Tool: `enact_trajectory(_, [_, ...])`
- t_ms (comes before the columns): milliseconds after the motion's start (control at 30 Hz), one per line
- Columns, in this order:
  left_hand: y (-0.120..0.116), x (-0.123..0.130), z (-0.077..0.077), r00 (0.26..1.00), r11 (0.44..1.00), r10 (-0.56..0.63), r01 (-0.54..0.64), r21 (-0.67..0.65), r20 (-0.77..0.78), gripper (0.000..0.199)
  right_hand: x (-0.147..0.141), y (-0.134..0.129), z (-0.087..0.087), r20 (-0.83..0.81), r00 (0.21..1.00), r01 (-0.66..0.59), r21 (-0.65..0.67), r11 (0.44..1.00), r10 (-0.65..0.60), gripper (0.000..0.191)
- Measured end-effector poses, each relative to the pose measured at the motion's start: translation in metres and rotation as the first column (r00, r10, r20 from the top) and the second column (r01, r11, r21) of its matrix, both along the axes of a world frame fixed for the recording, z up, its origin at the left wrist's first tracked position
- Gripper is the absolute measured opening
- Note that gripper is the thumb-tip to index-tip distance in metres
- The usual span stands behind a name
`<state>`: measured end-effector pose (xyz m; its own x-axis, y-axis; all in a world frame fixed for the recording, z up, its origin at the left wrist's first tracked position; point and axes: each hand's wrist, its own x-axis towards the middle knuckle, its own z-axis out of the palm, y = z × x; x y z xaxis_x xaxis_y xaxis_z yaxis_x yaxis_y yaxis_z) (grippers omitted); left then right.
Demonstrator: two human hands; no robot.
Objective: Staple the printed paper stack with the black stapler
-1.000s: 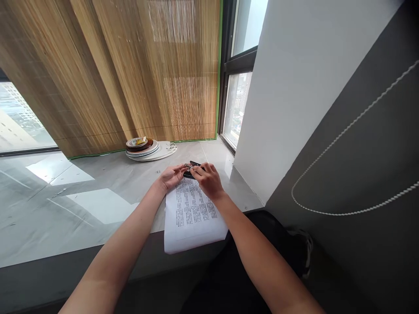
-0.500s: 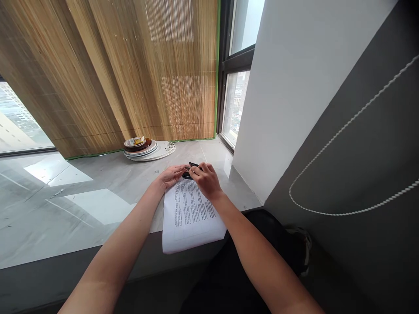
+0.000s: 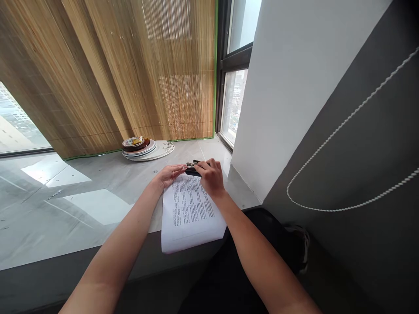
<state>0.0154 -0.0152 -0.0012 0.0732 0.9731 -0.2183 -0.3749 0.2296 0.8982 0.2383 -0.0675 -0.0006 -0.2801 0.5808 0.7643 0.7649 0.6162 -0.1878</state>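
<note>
My right hand [image 3: 212,175] is closed round a black stapler [image 3: 193,172] with a bare metal part showing at its top left. The stapler is over the far end of the printed paper [image 3: 193,209], whose near end curls down past the ledge's front edge. My left hand [image 3: 168,175] lies at the paper's far left corner, its fingers pressed together and pointing at the stapler's left end. What sits between its fingertips is too small to make out.
A stack of plates [image 3: 139,149] stands on the tiled ledge [image 3: 108,170] behind my left hand. Behind it hangs a bamboo blind [image 3: 131,78]. A white wall [image 3: 281,87] bounds the right side, with a beaded cord [image 3: 314,209] hanging there.
My right hand has shifted slightly right with the stapler, and more of its metal part shows. My left hand has stayed nearly in place, its fingertips now farther from my right hand.
</note>
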Motion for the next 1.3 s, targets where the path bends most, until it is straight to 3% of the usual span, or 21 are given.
enact_trajectory(100, [0.000, -0.002, 0.005, 0.990, 0.988, 0.142, -0.143, 0.063, 0.019, 0.010, 0.004, 0.001, 0.002, -0.235, 0.972, -0.047, -0.235, 0.971, -0.010, 0.022])
enact_trajectory(167, [-0.001, -0.003, 0.008, 0.982, 0.973, 0.189, -0.190, 0.128, 0.022, 0.007, 0.007, 0.002, 0.003, -0.346, 0.936, -0.202, -0.393, 0.897, 0.059, 0.026])
enact_trajectory(233, [-0.002, -0.002, 0.010, 0.987, 0.967, 0.157, -0.160, 0.197, 0.029, 0.012, 0.010, 0.003, 0.003, -0.389, 0.907, -0.360, -0.510, 0.781, 0.164, 0.029])
enact_trajectory(300, [-0.005, 0.001, 0.011, 0.997, 0.964, 0.073, -0.078, 0.254, 0.032, 0.022, 0.011, 0.003, 0.002, -0.377, 0.894, -0.435, -0.596, 0.676, 0.242, 0.028])
enact_trajectory(400, [-0.009, 0.007, 0.010, 1.000, 0.948, -0.019, 0.022, 0.317, -0.012, 0.033, 0.012, 0.004, 0.003, -0.334, 0.887, -0.461, -0.656, 0.598, 0.318, 0.027])
enact_trajectory(467, [-0.011, 0.010, 0.009, 0.997, 0.932, -0.047, 0.066, 0.357, -0.063, 0.037, 0.013, 0.005, 0.006, -0.360, 0.872, -0.489, -0.601, 0.633, 0.332, 0.027])
enact_trajectory(567, [-0.011, 0.011, 0.007, 0.987, 0.900, -0.071, 0.127, 0.417, -0.146, 0.041, 0.012, 0.011, 0.012, -0.430, 0.838, -0.503, -0.365, 0.784, 0.337, 0.026])
enact_trajectory(633, [-0.010, 0.011, 0.005, 0.974, 0.876, -0.086, 0.174, 0.450, -0.210, 0.044, 0.008, 0.016, 0.014, -0.411, 0.832, -0.492, -0.235, 0.838, 0.373, 0.025])
enact_trajectory(767, [-0.012, 0.011, 0.004, 0.945, 0.837, -0.085, 0.240, 0.492, -0.317, 0.044, -0.002, 0.027, 0.013, -0.264, 0.873, -0.458, -0.160, 0.874, 0.409, 0.024])
enact_trajectory(900, [-0.013, 0.015, 0.005, 0.936, 0.848, -0.097, 0.255, 0.464, -0.338, 0.045, -0.009, 0.034, 0.011, -0.173, 0.903, -0.415, -0.101, 0.904, 0.394, 0.014])
enact_trajectory(967, [-0.010, 0.012, 0.007, 0.941, 0.871, -0.046, 0.202, 0.448, -0.335, 0.047, -0.005, 0.041, 0.010, -0.200, 0.899, -0.411, -0.075, 0.909, 0.390, 0.012])
enact_trajectory(1000, [-0.009, 0.008, 0.008, 0.936, 0.882, 0.041, 0.130, 0.452, -0.349, 0.047, -0.001, 0.045, 0.009, -0.232, 0.899, -0.396, -0.074, 0.915, 0.370, 0.012])
enact_trajectory(1067, [-0.005, -0.005, 0.009, 0.844, 0.866, 0.332, -0.095, 0.491, -0.421, 0.038, 0.013, 0.058, 0.005, -0.299, 0.922, -0.294, -0.129, 0.947, 0.246, 0.012])
enact_trajectory(1133, [-0.003, -0.023, 0.007, 0.604, 0.779, 0.602, -0.301, 0.551, -0.522, 0.021, 0.031, 0.072, 0.000, -0.311, 0.950, -0.106, -0.290, 0.951, 0.010, 0.013])
enact_trajectory(1200, [-0.003, -0.040, 0.001, 0.421, 0.753, 0.658, -0.373, 0.542, -0.625, 0.016, 0.048, 0.085, -0.008, -0.244, 0.948, 0.056, -0.503, 0.862, -0.203, 0.015])
enact_trajectory(1300, [-0.004, -0.056, -0.010, 0.377, 0.804, 0.584, -0.393, 0.446, -0.719, 0.015, 0.062, 0.097, -0.019, -0.191, 0.935, 0.107, -0.652, 0.751, -0.299, 0.016])
